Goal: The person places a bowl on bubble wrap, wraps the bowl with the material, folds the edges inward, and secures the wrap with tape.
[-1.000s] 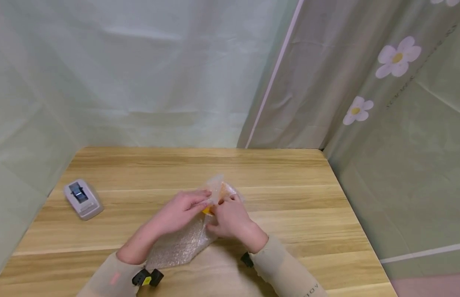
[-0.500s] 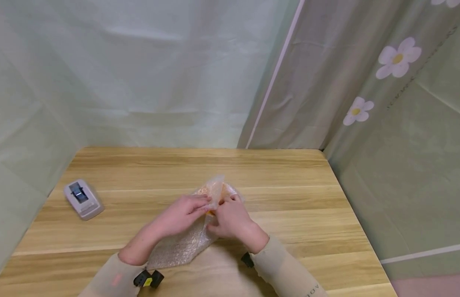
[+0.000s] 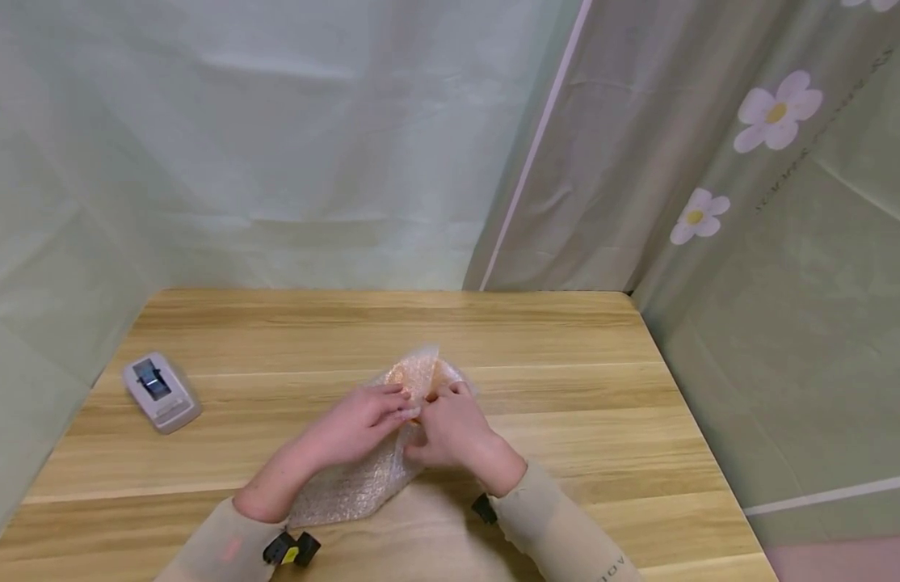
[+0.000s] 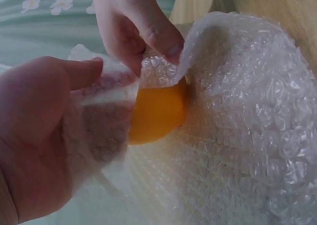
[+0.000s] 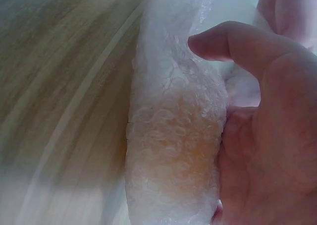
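A sheet of clear bubble wrap (image 3: 348, 495) lies on the table, partly folded over a smooth, rounded yellow-orange thing (image 4: 159, 115). In the left wrist view its bare side shows between two wrap edges; its kind cannot be told. My left hand (image 3: 359, 422) pinches one flap of the wrap, the thumb on the near face and the fingers behind the sheet. From the other side my right hand (image 3: 453, 428) grips the wrapped part, its fingertips tucked in at the fold. The right wrist view shows orange through the bubbled layer (image 5: 173, 153) beside the palm.
At the left of the wooden table (image 3: 566, 356) lies a grey-white device (image 3: 162, 391) with a dark window. Pale green curtains (image 3: 312, 145) hang behind the table and along both sides. Black wrist cameras (image 3: 292, 549) sit at the sleeves.
The left hand has drawn its flap rightward over the orange thing, which now shows through the wrap instead of bare in the head view. The right hand stays in place.
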Demonstrator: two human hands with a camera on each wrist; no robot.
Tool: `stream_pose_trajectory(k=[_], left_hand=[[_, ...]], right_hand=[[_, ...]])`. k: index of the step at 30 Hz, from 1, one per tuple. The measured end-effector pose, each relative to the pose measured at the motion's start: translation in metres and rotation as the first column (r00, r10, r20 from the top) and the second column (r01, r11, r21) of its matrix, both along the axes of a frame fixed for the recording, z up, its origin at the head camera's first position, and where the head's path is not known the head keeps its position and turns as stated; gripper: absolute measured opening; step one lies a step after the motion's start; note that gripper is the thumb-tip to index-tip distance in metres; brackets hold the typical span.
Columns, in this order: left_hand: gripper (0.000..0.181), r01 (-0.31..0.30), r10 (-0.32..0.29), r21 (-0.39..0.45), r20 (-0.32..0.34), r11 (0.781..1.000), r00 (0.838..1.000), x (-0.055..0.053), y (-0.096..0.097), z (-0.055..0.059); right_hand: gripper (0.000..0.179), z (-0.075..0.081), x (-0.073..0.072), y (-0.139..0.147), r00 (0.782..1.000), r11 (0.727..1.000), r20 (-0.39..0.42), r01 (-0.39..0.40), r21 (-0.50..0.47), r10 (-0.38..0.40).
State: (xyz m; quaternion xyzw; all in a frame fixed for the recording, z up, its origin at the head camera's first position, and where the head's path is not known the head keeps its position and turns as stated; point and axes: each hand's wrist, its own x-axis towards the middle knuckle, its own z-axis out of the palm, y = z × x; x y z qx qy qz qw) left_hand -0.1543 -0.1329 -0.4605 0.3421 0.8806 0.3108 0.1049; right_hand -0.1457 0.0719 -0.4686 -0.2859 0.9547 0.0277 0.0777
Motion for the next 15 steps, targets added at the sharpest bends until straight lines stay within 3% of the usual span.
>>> stream_pose_trajectory(k=[8, 15], left_hand=[[0.047, -0.029, 0.023, -0.161, -0.04, 0.987, 0.999, 0.006, 0.006, -0.002], [0.038, -0.012, -0.004, -0.2, -0.079, 0.98, 0.997, 0.007, 0.013, -0.002]], right_hand=[[0.063, 0.001, 0.0, 0.0, 1.0, 1.0, 0.012, 0.005, 0.024, -0.005], [0.053, 0.002, -0.001, 0.005, 1.0, 0.999, 0.009, -0.02, -0.029, 0.02]])
